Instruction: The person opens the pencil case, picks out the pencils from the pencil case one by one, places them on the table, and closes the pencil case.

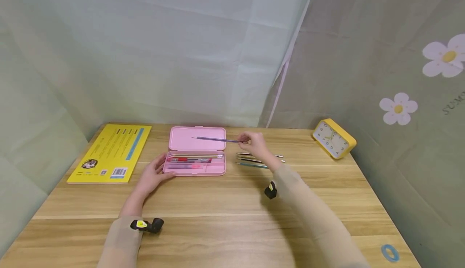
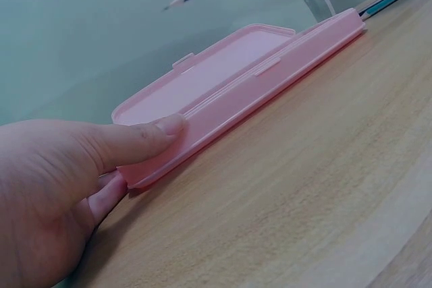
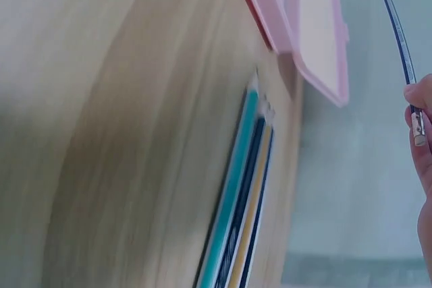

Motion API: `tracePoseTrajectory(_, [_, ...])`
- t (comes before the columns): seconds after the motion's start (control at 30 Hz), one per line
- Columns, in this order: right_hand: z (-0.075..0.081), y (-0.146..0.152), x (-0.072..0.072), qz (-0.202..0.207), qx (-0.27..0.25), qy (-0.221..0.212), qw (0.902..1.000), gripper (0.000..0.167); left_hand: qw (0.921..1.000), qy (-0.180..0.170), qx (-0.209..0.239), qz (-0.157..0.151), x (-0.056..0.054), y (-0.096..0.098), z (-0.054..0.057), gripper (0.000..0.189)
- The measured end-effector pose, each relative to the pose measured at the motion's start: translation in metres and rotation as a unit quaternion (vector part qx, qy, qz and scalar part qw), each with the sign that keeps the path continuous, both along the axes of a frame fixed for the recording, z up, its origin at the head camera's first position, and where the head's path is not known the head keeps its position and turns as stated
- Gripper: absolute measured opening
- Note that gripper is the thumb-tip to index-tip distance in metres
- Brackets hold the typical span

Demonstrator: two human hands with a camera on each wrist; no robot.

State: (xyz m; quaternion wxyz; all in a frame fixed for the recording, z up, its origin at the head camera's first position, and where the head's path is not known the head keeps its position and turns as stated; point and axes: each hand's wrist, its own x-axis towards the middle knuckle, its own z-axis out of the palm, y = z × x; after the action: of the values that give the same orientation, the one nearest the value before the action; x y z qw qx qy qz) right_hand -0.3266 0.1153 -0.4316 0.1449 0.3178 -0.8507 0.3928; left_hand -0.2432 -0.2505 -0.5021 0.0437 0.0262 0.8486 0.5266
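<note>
An opened pink pencil case [image 1: 215,170] lies on the table with its lid tipped back. Inside it are a pencil, a red pen and a pink-tipped pen. My left hand [image 1: 150,178] holds the case's left end, thumb along the front wall [image 2: 223,126] and fingers around the side. Above the lid, my right hand [image 1: 253,143] pinches a dark pencil [image 1: 218,139] near its eraser end, its point facing left. On the table below that hand lie several pencils [image 3: 233,187], one of them teal, partly hidden by the forearm in the head view.
A yellow book [image 1: 109,155] lies at the left. The yellow alarm clock [image 1: 334,139] stands at the back right, and a blue ring [image 1: 390,253] lies near the right front edge. Fabric curtains [image 1: 181,58] hang behind the table.
</note>
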Motion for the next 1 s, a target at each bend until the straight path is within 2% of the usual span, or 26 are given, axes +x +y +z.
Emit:
tracePoseTrajectory(0.27, [0.001, 0.047, 0.007, -0.053, -0.022, -0.011, 0.9983, 0.011, 1.0000, 0.003, 0.000, -0.003, 0.000, 0.001, 0.001, 0.096])
tracePoseTrajectory(0.4, [-0.002, 0.067, 0.012, -0.067, -0.027, -0.013, 0.9973, 0.012, 1.0000, 0.006, 0.004, -0.006, 0.000, 0.000, 0.001, 0.096])
tracePoseTrajectory(0.67, [-0.016, 0.093, 0.023, -0.070, -0.009, -0.066, 0.9953, 0.011, 0.9999, 0.011, 0.008, -0.007, -0.001, -0.003, -0.001, 0.096])
tracePoseTrajectory(1.0, [-0.026, 0.120, 0.030, -0.047, 0.004, -0.127, 0.9908, 0.010, 0.9999, 0.009, 0.001, -0.008, -0.002, -0.002, -0.002, 0.096])
